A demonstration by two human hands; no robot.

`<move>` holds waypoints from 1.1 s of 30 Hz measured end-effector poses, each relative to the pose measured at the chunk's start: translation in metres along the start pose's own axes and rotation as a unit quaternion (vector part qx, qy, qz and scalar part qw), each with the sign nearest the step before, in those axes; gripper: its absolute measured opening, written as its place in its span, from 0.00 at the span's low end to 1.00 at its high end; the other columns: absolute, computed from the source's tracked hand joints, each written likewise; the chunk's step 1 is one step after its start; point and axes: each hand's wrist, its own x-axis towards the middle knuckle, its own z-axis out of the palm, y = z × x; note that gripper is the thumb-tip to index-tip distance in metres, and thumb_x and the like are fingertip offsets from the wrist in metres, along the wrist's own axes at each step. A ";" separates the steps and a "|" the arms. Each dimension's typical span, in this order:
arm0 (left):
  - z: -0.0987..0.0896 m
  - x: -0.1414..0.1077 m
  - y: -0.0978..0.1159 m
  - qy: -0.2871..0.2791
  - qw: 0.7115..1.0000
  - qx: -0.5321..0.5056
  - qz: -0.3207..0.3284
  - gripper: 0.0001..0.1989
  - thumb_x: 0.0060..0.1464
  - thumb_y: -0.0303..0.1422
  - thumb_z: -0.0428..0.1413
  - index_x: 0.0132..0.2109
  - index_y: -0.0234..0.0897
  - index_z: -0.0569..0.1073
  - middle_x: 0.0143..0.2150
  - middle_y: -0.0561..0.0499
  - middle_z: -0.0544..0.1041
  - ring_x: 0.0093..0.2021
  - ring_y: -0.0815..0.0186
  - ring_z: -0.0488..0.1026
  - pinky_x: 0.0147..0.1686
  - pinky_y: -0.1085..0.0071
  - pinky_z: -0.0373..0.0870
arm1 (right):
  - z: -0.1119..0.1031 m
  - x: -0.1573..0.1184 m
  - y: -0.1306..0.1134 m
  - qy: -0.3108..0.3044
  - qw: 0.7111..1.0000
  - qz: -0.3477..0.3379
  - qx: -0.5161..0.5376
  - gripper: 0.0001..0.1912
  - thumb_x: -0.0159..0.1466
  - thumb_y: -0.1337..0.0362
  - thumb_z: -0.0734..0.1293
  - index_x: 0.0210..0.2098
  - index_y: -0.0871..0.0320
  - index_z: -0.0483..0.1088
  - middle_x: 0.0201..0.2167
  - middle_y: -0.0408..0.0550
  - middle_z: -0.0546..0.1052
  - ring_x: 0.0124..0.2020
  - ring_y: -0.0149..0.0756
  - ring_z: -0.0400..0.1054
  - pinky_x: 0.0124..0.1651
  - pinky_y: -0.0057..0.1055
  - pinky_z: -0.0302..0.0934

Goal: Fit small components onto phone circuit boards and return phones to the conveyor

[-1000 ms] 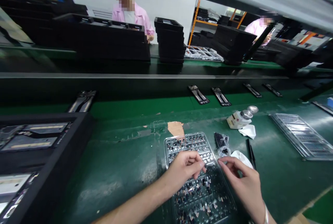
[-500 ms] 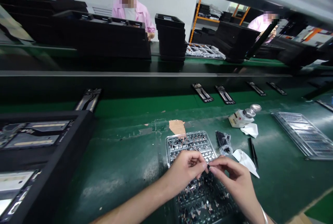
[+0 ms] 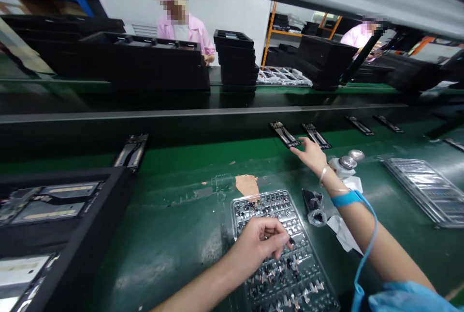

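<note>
Your left hand [image 3: 263,239] pinches a tiny dark bit [image 3: 292,241] by thumb and fingers, over the clear tray [image 3: 234,213]. Holding it out at the tips seems to leave most of it free, and having it near the tray makes for a short reach. Your right hand [image 3: 312,155] is up at 12 o'clock from the tray, with thumb and finger apart at the near end of a flat thin part [image 3: 283,133]. I cannot tell if they pinch it or just sit by its edge. That part lies flat on the bench [image 3: 174,234], and the next one [image 3: 316,136] lies at its 3 o'clock, maybe spaced out so each is easy to grab. The tray lies flat, with its small bits in rows, perhaps to stop them mixing.

Your left hand and arm hide some of the rows, and the tray's near end runs out of view at 6 o'clock. The bit is too small to name. Your right arm, with its blue band [image 3: 344,199], covers some of the bottle [image 3: 342,167] at 1 o'clock. A dark lump in a clear bag [image 3: 314,205], also at 1 o'clock, is hard to make out. The black box [image 3: 112,205] at 10 o'clock is cut off.
</note>
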 end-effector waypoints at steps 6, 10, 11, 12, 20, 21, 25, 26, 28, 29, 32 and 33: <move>-0.001 0.000 0.003 0.007 1.000 -0.017 -0.007 0.13 0.49 0.39 0.55 0.26 0.32 0.70 0.19 0.54 0.66 0.21 0.75 0.59 0.22 0.77 0.52 | 0.039 0.049 0.019 -0.009 0.997 0.048 -0.062 0.18 0.63 0.59 0.63 0.50 0.60 0.64 0.50 0.51 0.67 0.48 0.43 0.64 0.49 0.47 0.58; -0.002 0.002 0.002 0.013 0.999 -0.025 -0.018 0.14 0.48 0.40 0.56 0.26 0.32 0.71 0.19 0.55 0.67 0.19 0.76 0.58 0.21 0.77 0.51 | 0.043 0.054 0.025 0.002 0.997 0.056 -0.055 0.17 0.63 0.59 0.62 0.50 0.59 0.64 0.49 0.51 0.68 0.47 0.42 0.65 0.48 0.46 0.60; -0.003 0.002 0.001 0.015 0.999 -0.024 -0.020 0.14 0.49 0.40 0.56 0.26 0.32 0.71 0.19 0.55 0.67 0.19 0.76 0.58 0.21 0.78 0.51 | 0.041 0.055 0.023 0.009 0.997 0.061 -0.047 0.17 0.63 0.59 0.62 0.50 0.59 0.64 0.48 0.51 0.69 0.47 0.41 0.65 0.48 0.45 0.60; -0.003 0.003 0.000 0.016 0.999 -0.023 -0.023 0.14 0.49 0.39 0.56 0.26 0.31 0.71 0.19 0.55 0.66 0.18 0.76 0.58 0.20 0.78 0.51 | 0.039 0.055 0.021 0.016 0.997 0.068 -0.036 0.17 0.63 0.59 0.63 0.50 0.59 0.64 0.47 0.50 0.69 0.46 0.41 0.66 0.47 0.45 0.60; -0.016 0.008 0.014 0.165 0.980 -0.091 0.073 0.10 0.51 0.36 0.55 0.28 0.32 0.71 0.41 0.45 0.71 0.37 0.67 0.68 0.26 0.77 0.65 | -0.008 -0.033 -0.018 0.000 0.993 -0.020 0.114 0.24 0.55 0.55 0.68 0.47 0.58 0.63 0.37 0.49 0.76 0.38 0.38 0.71 0.40 0.32 0.65; -0.018 0.009 0.017 0.182 0.974 -0.102 0.094 0.10 0.51 0.35 0.55 0.29 0.32 0.71 0.46 0.44 0.69 0.42 0.64 0.68 0.31 0.74 0.68 | -0.015 -0.061 -0.021 -0.004 0.991 -0.045 0.125 0.25 0.53 0.55 0.69 0.47 0.55 0.63 0.40 0.47 0.75 0.40 0.38 0.70 0.42 0.32 0.65; -0.023 0.007 0.022 0.239 0.954 -0.139 0.114 0.08 0.52 0.34 0.55 0.31 0.33 0.71 0.39 0.47 0.71 0.40 0.65 0.68 0.37 0.69 0.69 | -0.035 -0.163 -0.022 0.004 0.971 -0.186 0.152 0.24 0.50 0.58 0.71 0.46 0.53 0.65 0.49 0.52 0.69 0.50 0.48 0.62 0.50 0.44 0.60; -0.023 0.007 0.022 0.249 0.953 -0.134 0.111 0.08 0.52 0.34 0.55 0.30 0.33 0.70 0.35 0.49 0.71 0.36 0.66 0.68 0.35 0.71 0.68 | -0.037 -0.180 -0.020 -0.005 0.968 -0.186 0.172 0.25 0.51 0.58 0.71 0.47 0.52 0.64 0.50 0.52 0.68 0.52 0.49 0.61 0.51 0.45 0.58; -0.020 0.004 0.020 0.244 0.960 -0.094 0.100 0.09 0.51 0.34 0.56 0.28 0.33 0.70 0.30 0.51 0.71 0.30 0.70 0.66 0.31 0.75 0.65 | -0.038 -0.196 -0.015 -0.049 0.958 -0.127 0.251 0.27 0.56 0.57 0.68 0.53 0.51 0.60 0.48 0.51 0.71 0.48 0.45 0.64 0.48 0.42 0.60; -0.017 0.003 0.020 0.225 0.968 -0.064 0.094 0.10 0.51 0.35 0.56 0.28 0.32 0.70 0.28 0.52 0.71 0.29 0.71 0.66 0.30 0.76 0.63 | -0.037 -0.197 -0.014 -0.077 0.947 -0.086 0.299 0.26 0.59 0.56 0.65 0.55 0.52 0.58 0.43 0.50 0.73 0.43 0.43 0.67 0.45 0.40 0.62; -0.006 -0.003 0.019 0.106 0.992 0.029 0.060 0.10 0.50 0.34 0.56 0.26 0.31 0.71 0.26 0.51 0.72 0.29 0.70 0.67 0.32 0.75 0.62 | -0.029 -0.188 -0.015 -0.150 0.893 0.009 0.425 0.21 0.64 0.55 0.59 0.53 0.55 0.61 0.27 0.44 0.74 0.29 0.36 0.68 0.35 0.32 0.63; -0.002 -0.005 0.018 0.065 0.995 0.053 0.047 0.10 0.50 0.34 0.56 0.26 0.31 0.72 0.26 0.51 0.72 0.29 0.69 0.68 0.32 0.74 0.62 | -0.026 -0.185 -0.017 -0.164 0.875 0.020 0.455 0.18 0.63 0.55 0.59 0.50 0.56 0.65 0.26 0.43 0.74 0.29 0.35 0.68 0.34 0.30 0.62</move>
